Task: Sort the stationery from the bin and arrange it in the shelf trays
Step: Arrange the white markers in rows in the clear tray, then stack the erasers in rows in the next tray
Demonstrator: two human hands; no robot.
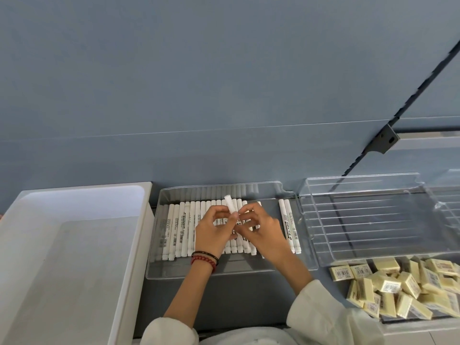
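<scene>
Grey shelf [224, 295] under a blue wall. At 5 o'clock, erasers [398, 290] lying in a heap. At 8 o'clock, white bin [74, 245]. Centre: left hand [214, 232] and right hand [261, 231] pinching one pen [230, 207], held tilted over the pen row [184, 230] in the clear tray [224, 271]. Probably light, stiff, smooth and slippery; best gripped mid-barrel. At 2 o'clock, another tray [361, 220].
</scene>
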